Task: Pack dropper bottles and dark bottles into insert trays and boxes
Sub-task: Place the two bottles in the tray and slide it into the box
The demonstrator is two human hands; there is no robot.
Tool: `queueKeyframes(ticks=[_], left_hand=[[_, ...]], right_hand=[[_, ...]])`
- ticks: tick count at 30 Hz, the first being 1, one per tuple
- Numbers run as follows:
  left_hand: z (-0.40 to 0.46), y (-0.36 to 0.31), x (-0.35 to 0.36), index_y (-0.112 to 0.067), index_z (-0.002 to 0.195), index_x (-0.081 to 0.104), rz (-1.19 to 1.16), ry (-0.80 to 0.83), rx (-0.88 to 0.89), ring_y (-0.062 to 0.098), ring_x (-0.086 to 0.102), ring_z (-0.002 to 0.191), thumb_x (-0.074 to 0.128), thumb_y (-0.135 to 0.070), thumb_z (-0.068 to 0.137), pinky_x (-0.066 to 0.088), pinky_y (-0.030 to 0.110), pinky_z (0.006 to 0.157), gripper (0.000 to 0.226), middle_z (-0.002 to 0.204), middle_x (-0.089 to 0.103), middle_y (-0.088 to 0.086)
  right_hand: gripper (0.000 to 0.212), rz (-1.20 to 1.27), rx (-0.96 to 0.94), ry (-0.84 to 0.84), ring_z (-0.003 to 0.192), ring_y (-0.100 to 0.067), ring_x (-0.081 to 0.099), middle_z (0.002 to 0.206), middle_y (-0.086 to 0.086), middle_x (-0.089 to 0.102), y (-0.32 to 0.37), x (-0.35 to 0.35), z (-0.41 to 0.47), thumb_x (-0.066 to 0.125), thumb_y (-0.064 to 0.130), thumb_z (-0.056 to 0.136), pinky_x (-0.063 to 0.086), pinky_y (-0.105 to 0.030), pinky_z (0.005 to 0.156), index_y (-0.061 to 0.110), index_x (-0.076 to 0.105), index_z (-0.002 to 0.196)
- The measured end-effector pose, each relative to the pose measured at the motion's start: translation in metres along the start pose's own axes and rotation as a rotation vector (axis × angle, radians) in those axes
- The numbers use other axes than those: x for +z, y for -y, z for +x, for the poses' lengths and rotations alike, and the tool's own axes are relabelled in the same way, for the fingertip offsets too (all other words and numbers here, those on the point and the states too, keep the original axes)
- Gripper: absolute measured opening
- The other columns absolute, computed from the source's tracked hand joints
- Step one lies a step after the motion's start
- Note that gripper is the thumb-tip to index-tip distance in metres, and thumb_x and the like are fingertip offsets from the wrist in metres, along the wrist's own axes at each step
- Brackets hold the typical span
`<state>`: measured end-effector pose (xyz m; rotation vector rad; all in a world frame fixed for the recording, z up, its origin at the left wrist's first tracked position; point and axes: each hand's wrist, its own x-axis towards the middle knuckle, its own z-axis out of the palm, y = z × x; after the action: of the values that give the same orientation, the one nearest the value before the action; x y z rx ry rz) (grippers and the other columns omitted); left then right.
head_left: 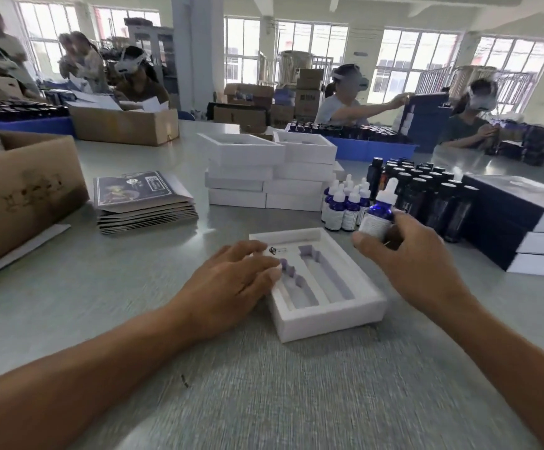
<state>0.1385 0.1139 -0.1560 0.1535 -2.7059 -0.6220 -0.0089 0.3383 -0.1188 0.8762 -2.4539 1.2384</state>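
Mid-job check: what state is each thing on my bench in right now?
Insert tray: both slots empty.
Dropper bottle: capped, lifted in right hand grip.
Left hand: open, resting on tray's left edge.
Dropper bottles: upright, capped.
Dark bottles: upright, capped.

Both forearms are bare to the frame edge, and the left hand [231,280] and right hand [416,254] wear no gloves.

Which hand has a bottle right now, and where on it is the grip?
The right hand holds a blue dropper bottle, grip around its lower labelled body. The left hand holds nothing; it rests on the white insert tray.
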Motion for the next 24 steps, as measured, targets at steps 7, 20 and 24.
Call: queueKeyframes(ticks=[7,20,24], left_hand=[[-0.008,-0.004,0.004,-0.035,0.127,0.061,0.084,-0.084,0.125,0.009,0.035,0.129,0.026,-0.07,0.091,0.039,0.04,0.103,0.06,0.134,0.047,-0.014],[-0.008,0.004,0.007,-0.036,0.127,0.061,0.023,-0.103,0.153,0.002,0.034,0.126,0.033,-0.065,0.095,0.036,0.028,0.099,0.051,0.131,0.044,-0.02],[-0.008,0.004,0.006,-0.034,0.127,0.062,0.016,-0.104,0.149,0.003,0.036,0.126,0.034,-0.065,0.095,0.038,0.031,0.102,0.053,0.131,0.046,-0.018]], right_hand=[[0.079,-0.153,-0.103,0.334,0.06,0.003,0.061,0.066,0.017,0.062,0.034,0.015,-0.023,0.067,0.075,0.069,0.04,-0.015,0.053,0.04,0.041,0.135],[0.047,-0.264,-0.207,0.419,0.07,0.001,0.059,0.078,0.017,0.067,0.036,0.011,-0.028,0.047,0.076,0.081,0.051,-0.028,0.066,0.046,0.068,0.112],[0.034,-0.276,-0.195,0.461,0.074,-0.002,0.059,0.083,0.015,0.066,0.04,0.01,-0.028,0.056,0.063,0.087,0.051,-0.033,0.07,0.043,0.071,0.111]])
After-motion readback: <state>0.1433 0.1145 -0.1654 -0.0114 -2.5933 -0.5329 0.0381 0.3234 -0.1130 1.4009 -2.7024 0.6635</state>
